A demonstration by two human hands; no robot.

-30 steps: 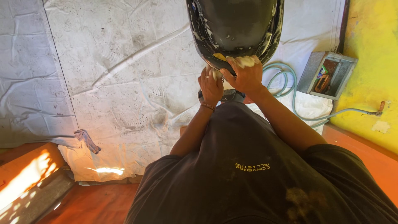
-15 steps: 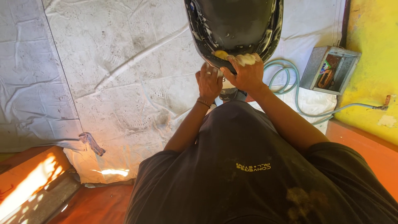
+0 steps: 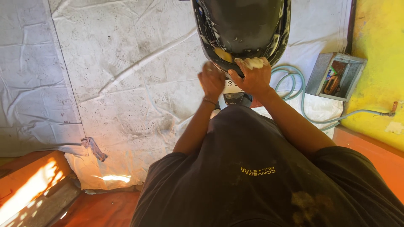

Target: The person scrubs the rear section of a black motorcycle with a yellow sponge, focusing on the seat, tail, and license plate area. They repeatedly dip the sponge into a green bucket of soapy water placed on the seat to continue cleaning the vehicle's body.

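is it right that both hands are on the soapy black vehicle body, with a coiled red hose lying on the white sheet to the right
Not quite: the hose is pale green, not red, as the head view shows. Both the left hand and right hand are on the soapy black vehicle body, above the white sheet.

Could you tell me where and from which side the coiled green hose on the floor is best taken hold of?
Probably at the top of the green hose loop, reaching in from the right: that arc lies exposed on the white tarp, apart from the black scooter panel.

A small white plate [image 3: 232, 86] — rectangular, dark-marked — sits between the hands.
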